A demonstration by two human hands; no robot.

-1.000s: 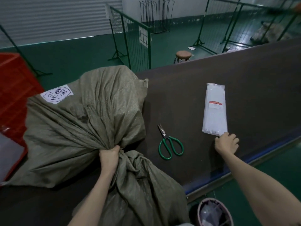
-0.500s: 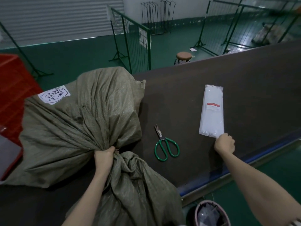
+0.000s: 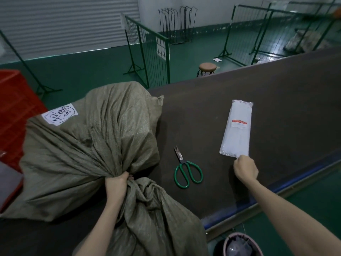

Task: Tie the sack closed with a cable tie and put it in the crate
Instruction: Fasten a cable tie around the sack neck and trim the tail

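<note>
A big grey-green woven sack [image 3: 88,150] with a white handwritten label lies on the dark table [image 3: 258,100] at the left. My left hand [image 3: 118,183] is clenched around its gathered neck, and the loose mouth fabric hangs toward me over the table edge. A clear bag of white cable ties [image 3: 237,128] lies flat on the table to the right. My right hand [image 3: 245,168] is at the bag's near end with its fingers pinched at that corner. Part of a red crate [image 3: 16,115] shows at the far left behind the sack.
Green-handled scissors [image 3: 186,170] lie shut between the sack and the tie bag. A pink-rimmed bin [image 3: 241,244] stands on the floor below the table's blue front edge. Green wire fence panels [image 3: 149,50] and a round stool [image 3: 207,68] stand beyond the table.
My right hand has closed its fingers tighter at the near corner of the tie bag. The left hand keeps its grip on the sack neck. The view shifted slightly.
</note>
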